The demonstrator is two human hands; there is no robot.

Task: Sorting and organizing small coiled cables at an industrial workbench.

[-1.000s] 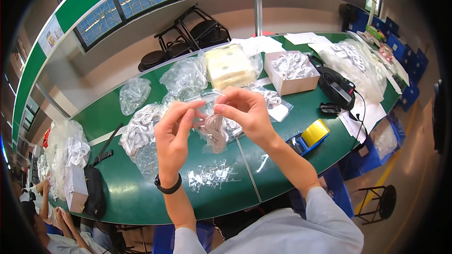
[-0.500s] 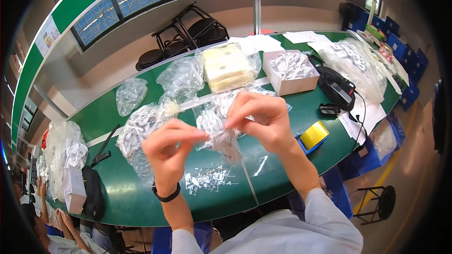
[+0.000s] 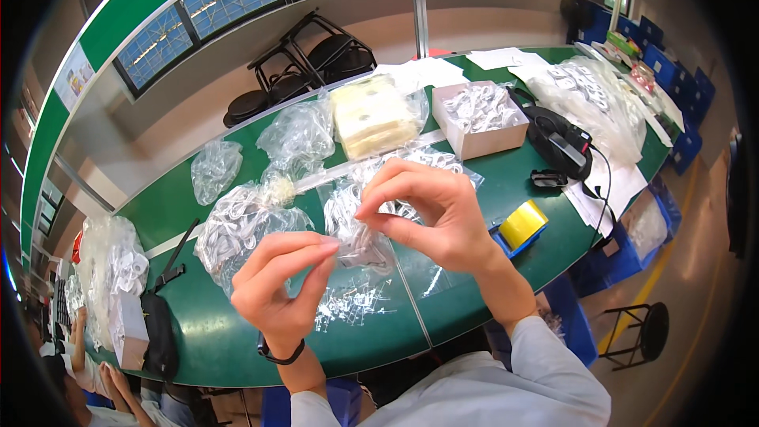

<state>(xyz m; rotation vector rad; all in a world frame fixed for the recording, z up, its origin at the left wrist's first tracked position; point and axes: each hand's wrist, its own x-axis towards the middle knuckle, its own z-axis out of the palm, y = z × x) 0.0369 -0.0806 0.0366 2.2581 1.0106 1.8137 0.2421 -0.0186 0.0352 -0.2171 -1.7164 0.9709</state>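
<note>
In front of me a clear plastic bag (image 3: 373,255) with white coiled cables inside hangs between my two hands. My left hand (image 3: 286,289) is closed, thumb and index fingertip pinched at the bag's left upper edge. Slightly higher, my right hand (image 3: 436,217) pinches the bag's top edge on the other side, its fingers curled. Behind the hands lies a heap of bagged white cables (image 3: 340,209). Below the bag, small white and silvery slivers (image 3: 348,304) are scattered over the green table (image 3: 229,340).
At the left are a plastic bag of white cables (image 3: 241,221) and crumpled clear bags (image 3: 296,134). Behind stands a stack of yellowish packets (image 3: 375,115), beside a box of white parts (image 3: 490,142). A yellow tape roll (image 3: 523,224) and a black pouch (image 3: 557,146) lie right.
The fingertips of both hands have shifted slightly left, and my left hand now sits a little lower. The bag stays between them. The whole view has moved slightly.
</note>
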